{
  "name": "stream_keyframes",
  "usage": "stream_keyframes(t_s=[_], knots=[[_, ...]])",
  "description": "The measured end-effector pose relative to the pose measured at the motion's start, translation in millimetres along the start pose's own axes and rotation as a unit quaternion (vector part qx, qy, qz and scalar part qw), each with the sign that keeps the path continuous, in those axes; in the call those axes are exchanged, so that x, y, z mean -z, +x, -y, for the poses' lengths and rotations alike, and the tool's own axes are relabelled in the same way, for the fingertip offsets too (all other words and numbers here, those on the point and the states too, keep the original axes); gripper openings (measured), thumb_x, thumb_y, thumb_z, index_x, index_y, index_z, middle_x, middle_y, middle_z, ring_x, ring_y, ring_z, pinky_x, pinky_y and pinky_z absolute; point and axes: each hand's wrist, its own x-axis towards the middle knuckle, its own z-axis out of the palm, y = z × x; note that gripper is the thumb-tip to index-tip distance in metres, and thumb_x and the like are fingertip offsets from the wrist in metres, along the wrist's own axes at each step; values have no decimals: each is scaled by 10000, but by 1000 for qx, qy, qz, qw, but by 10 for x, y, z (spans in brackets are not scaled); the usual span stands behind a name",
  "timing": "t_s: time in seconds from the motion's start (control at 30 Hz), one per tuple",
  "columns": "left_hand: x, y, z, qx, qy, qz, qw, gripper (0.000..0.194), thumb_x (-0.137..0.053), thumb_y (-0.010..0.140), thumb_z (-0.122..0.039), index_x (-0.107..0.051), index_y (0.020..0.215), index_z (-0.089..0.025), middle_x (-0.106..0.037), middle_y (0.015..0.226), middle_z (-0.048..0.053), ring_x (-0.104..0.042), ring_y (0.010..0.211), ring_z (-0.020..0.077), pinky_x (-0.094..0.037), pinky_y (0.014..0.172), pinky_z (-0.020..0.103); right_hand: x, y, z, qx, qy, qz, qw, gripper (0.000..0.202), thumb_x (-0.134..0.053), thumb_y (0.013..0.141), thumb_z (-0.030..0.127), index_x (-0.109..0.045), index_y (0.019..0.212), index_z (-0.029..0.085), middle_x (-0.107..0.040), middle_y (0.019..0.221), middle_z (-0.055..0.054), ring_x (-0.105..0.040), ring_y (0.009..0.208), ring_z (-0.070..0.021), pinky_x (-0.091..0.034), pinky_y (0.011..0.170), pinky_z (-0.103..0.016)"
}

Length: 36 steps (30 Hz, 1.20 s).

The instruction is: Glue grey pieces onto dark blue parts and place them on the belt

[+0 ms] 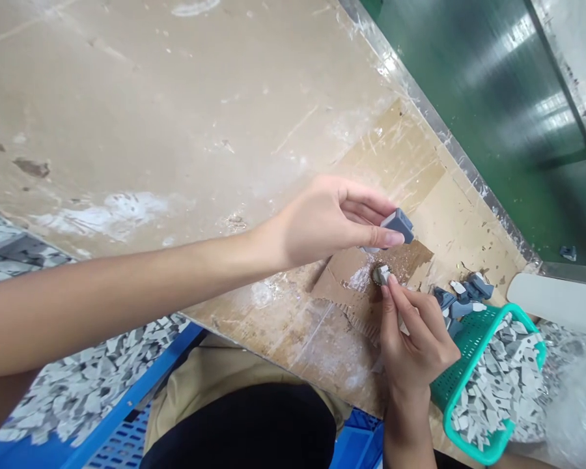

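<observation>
Above the torn cardboard (pixel 339 293), the left hand (pixel 332 218) pinches a dark gray block (pixel 398 226) at the fingertips, thumb on its near side. Over the cardboard's dark round spot, the right hand (pixel 413 326) pinches a small pale piece (pixel 383 273) between thumb and fingers. The green basket (pixel 473 368) stands right of the cardboard.

I see card (pixel 333 286) on the table (pixel 176 117), a basket (pixel 461 352) of bits (pixel 505 378) to its right, a bin (pixel 131 398) left.
</observation>
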Motion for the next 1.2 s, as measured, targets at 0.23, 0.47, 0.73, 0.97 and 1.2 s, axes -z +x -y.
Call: stream_keyframes(t_s=[0.23, 0.47, 0.73, 0.97, 1.2], knots=[[1, 16, 40, -12, 37, -6, 999, 240, -893, 601, -155, -760, 801, -142, -764, 770, 25, -750, 795, 229, -626, 834, 373, 7, 17, 14, -12, 30, -26, 999, 535, -696, 846, -18, -683, 1264, 317, -752, 956, -24, -699, 786, -165, -574, 681, -323], [-82, -86, 108, 52, 87, 85, 991, 182, -857, 613, -129, -774, 771, -158, -779, 781, 53, -752, 744, 221, -626, 749, 320, 173, 22, 122, -155, 118, -131, 972, 357, -681, 900, 114, -742, 1167, 343, -731, 898, -23, -675, 778, -186, -556, 670, -360], [-212, -203, 241, 111, 43, 154, 981, 161, -712, 686, -17, -748, 731, -168, -773, 723, 13, -743, 670, 142, -598, 657, 191, 303, 27, 156, -135, 188, -55, 971, 394, -661, 906, 82, -736, 1180, 354, -699, 900, -14, -665, 798, -176, -565, 682, -352], [-218, -238, 161, 104, 47, 154, 981, 158, -677, 701, -7, -734, 758, -144, -771, 740, -13, -745, 695, 124, -604, 672, 168, 297, 10, 139, -117, 191, -12, 975, 485, -608, 899, -7, -716, 1229, 331, -690, 956, -31, -670, 837, -167, -584, 682, -323], [-205, -297, 260, 82, 87, 93, 989, 151, -688, 698, -30, -711, 807, -132, -773, 748, 10, -736, 690, 121, -585, 662, 162, 247, -22, 220, -144, 206, 23, 968, 585, -534, 896, -65, -682, 1278, 353, -665, 952, -21, -677, 816, -124, -583, 660, -247]])
